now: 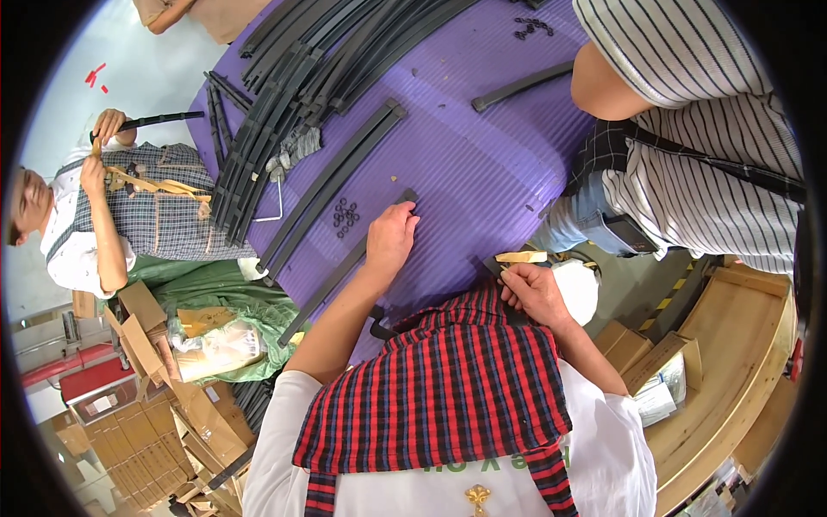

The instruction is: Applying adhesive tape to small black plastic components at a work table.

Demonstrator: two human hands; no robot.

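My left hand (392,239) is closed at the far end of a long flat black strip (332,289), its fingertips pressed together there. The strip lies slanted on the purple ribbed table cover (465,164), partly hidden under my wrist. Near the table's front edge, my right hand (536,295) is closed in a pinch; what sits between its fingertips is too small to make out. Just beyond those fingers lies a yellowish strip (521,257). A cluster of small black rings (345,218) rests left of my left hand, beside two parallel black strips (332,189).
A large pile of black strips (289,103) covers the table's far left, with a bent metal rod (279,202) beside it. More black rings (532,29) lie at the back. One person sits left holding a black strip (164,119); another in striped clothing (689,172) stands right.
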